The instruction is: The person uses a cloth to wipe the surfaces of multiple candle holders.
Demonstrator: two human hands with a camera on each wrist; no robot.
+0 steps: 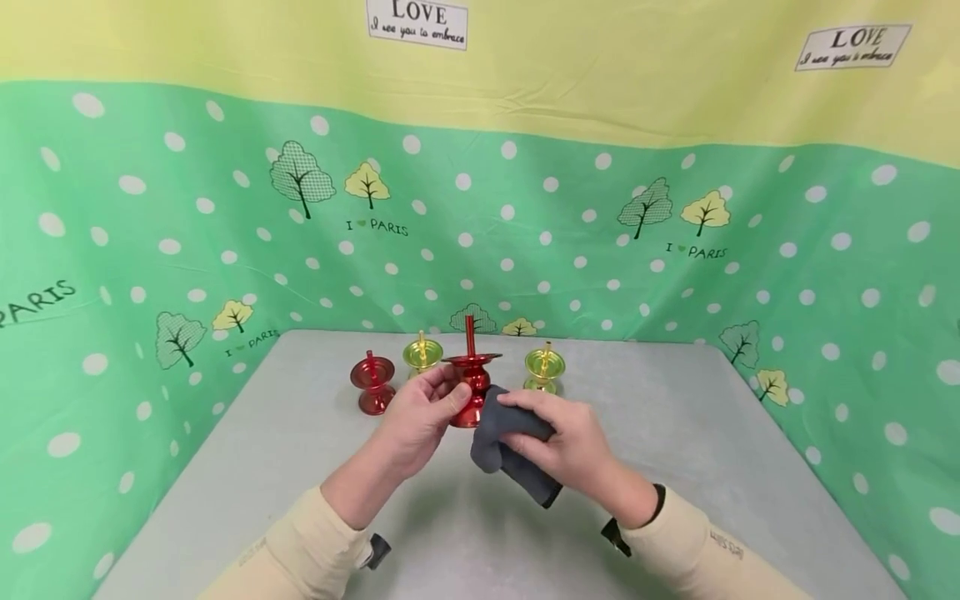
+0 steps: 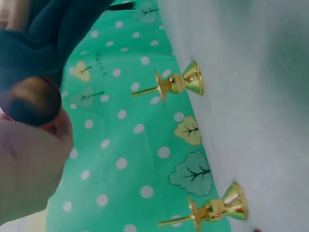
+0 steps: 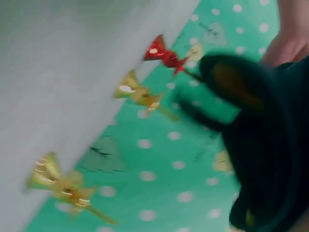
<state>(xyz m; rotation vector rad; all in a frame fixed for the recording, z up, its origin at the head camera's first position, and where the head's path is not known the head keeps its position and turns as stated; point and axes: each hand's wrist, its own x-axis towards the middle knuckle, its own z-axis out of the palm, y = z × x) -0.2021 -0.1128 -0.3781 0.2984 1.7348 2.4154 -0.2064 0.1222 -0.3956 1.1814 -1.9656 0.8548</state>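
My left hand (image 1: 427, 417) grips a shiny red candlestick (image 1: 476, 379) upright by its lower body, thumb on the near side. A tall red spike rises from its dish, and its hollow underside (image 2: 34, 100) faces the left wrist camera. My right hand (image 1: 566, 437) pinches a folded dark grey cloth (image 1: 517, 450) against the right side of the candlestick's base. In the left wrist view the cloth (image 2: 36, 53) overlaps the base rim. The right wrist view is blurred, with the cloth (image 3: 265, 145) covering most of the fingers.
Behind the left hand stands a second red candlestick (image 1: 372, 381) on the grey table (image 1: 300, 475). Two gold candlesticks stand farther back, one gold candlestick (image 1: 422, 353) left of the held one and another gold candlestick (image 1: 544, 367) to its right. A green polka-dot curtain (image 1: 510, 225) borders the table.
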